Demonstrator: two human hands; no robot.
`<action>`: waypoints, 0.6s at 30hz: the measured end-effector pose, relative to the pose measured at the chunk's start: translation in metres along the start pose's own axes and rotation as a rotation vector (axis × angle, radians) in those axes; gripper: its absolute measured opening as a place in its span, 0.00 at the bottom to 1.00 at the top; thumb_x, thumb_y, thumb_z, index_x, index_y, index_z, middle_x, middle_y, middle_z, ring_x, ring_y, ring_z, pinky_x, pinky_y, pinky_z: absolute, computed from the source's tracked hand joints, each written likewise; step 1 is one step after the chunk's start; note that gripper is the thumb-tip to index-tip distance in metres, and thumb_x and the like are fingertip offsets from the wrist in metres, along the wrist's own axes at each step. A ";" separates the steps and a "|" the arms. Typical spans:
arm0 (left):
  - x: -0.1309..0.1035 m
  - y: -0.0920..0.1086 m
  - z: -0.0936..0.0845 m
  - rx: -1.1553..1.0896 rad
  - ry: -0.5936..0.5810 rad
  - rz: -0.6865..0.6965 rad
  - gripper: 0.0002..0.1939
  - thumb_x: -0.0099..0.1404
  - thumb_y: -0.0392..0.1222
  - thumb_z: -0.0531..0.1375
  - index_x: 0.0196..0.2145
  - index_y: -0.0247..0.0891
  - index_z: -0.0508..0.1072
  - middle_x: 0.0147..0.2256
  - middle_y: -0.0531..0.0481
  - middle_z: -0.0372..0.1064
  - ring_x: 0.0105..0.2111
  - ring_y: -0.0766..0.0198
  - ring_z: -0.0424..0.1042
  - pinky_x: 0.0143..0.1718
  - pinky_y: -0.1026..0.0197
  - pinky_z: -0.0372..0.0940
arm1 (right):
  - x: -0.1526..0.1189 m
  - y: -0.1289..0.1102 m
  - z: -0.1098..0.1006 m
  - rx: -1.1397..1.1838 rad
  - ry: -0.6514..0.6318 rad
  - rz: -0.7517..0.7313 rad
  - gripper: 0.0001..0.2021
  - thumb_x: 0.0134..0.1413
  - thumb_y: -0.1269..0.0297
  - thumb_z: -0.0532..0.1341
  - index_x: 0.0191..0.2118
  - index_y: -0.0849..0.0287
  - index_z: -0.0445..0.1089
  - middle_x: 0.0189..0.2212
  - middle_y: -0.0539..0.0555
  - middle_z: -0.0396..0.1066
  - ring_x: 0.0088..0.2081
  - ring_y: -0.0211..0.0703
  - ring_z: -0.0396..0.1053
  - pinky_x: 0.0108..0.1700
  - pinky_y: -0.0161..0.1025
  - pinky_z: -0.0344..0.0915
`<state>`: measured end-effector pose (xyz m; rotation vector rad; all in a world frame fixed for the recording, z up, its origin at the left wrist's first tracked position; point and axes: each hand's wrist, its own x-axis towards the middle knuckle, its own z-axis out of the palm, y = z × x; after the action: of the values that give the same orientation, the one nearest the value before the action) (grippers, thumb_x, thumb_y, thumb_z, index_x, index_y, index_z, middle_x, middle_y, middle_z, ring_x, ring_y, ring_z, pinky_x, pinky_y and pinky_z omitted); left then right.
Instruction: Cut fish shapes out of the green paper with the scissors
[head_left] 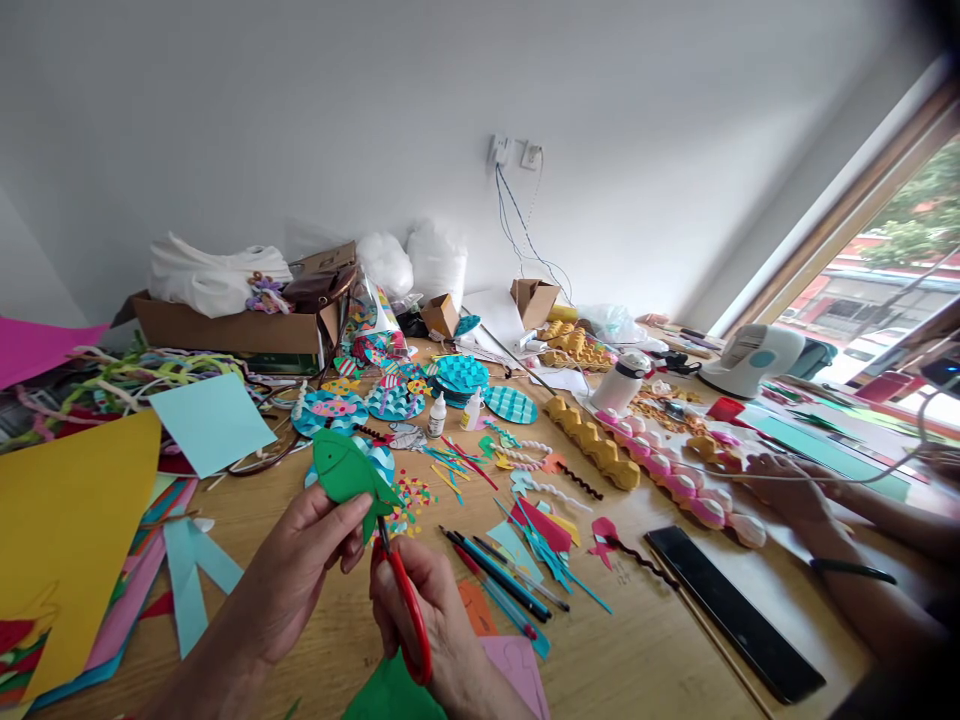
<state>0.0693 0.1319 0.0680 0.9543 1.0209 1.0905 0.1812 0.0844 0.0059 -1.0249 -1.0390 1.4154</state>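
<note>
Between the thumb and fingers of my left hand (319, 540) is a green paper fish (346, 470), with an eye and lines drawn on its head. My right hand (431, 610) is closed around red-handled scissors (409, 605). Their dark blades point up and meet the fish near its tail; whether they have paper between them I cannot tell. Below my right hand lies a larger piece of green paper (394, 692). Several pens (499, 575) rest on the table to the right, beside thin blue paper strips (544, 545).
Coloured sheets (75, 520) are piled at the left. Two glue bottles (437, 414) stand mid-table near blue paper decorations (459, 375). A black phone (735, 610) lies at the right, by a co-worker's hand (787, 488). A cardboard box (232, 330) stands against the wall.
</note>
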 end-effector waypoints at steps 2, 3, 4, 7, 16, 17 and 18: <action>0.000 0.001 0.001 0.001 0.002 -0.007 0.17 0.39 0.49 0.71 0.16 0.39 0.68 0.13 0.59 0.63 0.17 0.70 0.58 0.18 0.66 0.56 | 0.000 -0.001 0.001 -0.008 0.004 0.004 0.31 0.43 0.30 0.60 0.23 0.58 0.60 0.12 0.40 0.51 0.13 0.26 0.47 0.14 0.25 0.49; -0.001 0.002 0.001 -0.004 0.006 -0.009 0.17 0.39 0.49 0.71 0.15 0.39 0.68 0.13 0.59 0.63 0.17 0.70 0.59 0.18 0.66 0.57 | -0.001 -0.001 0.001 -0.012 0.003 0.002 0.31 0.44 0.31 0.60 0.23 0.58 0.60 0.12 0.40 0.51 0.13 0.26 0.48 0.14 0.25 0.50; -0.001 0.002 0.001 -0.009 0.009 -0.008 0.17 0.39 0.49 0.71 0.15 0.39 0.68 0.13 0.59 0.63 0.17 0.70 0.59 0.19 0.66 0.57 | -0.001 -0.002 0.001 -0.012 0.001 0.000 0.30 0.44 0.31 0.61 0.23 0.58 0.60 0.12 0.40 0.51 0.13 0.26 0.48 0.14 0.25 0.50; -0.002 0.002 0.002 -0.017 0.017 -0.014 0.17 0.38 0.49 0.72 0.15 0.39 0.68 0.13 0.59 0.63 0.17 0.70 0.59 0.19 0.66 0.58 | -0.003 -0.005 0.002 0.005 -0.009 -0.012 0.29 0.45 0.32 0.61 0.24 0.58 0.60 0.12 0.40 0.52 0.13 0.27 0.48 0.14 0.25 0.49; -0.002 0.001 0.002 0.023 -0.009 -0.011 0.18 0.40 0.50 0.71 0.14 0.40 0.66 0.13 0.59 0.62 0.17 0.69 0.58 0.18 0.66 0.57 | -0.004 -0.016 0.003 -0.046 -0.016 -0.010 0.30 0.45 0.31 0.60 0.25 0.58 0.59 0.13 0.41 0.54 0.14 0.28 0.51 0.15 0.26 0.49; -0.002 0.002 0.002 0.029 -0.012 -0.009 0.18 0.40 0.50 0.71 0.14 0.40 0.66 0.13 0.59 0.61 0.17 0.69 0.58 0.18 0.65 0.57 | -0.004 -0.016 0.003 -0.056 -0.012 -0.004 0.30 0.44 0.30 0.59 0.24 0.57 0.59 0.12 0.41 0.53 0.13 0.28 0.50 0.15 0.27 0.49; -0.003 0.002 0.001 0.034 -0.017 -0.008 0.18 0.40 0.50 0.71 0.14 0.40 0.67 0.13 0.59 0.61 0.17 0.69 0.58 0.18 0.65 0.57 | -0.004 -0.016 0.003 -0.066 -0.008 -0.002 0.30 0.44 0.30 0.59 0.24 0.57 0.58 0.12 0.41 0.53 0.13 0.28 0.50 0.15 0.27 0.48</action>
<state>0.0695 0.1295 0.0707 0.9854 1.0312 1.0596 0.1823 0.0814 0.0226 -1.0661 -1.0987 1.3925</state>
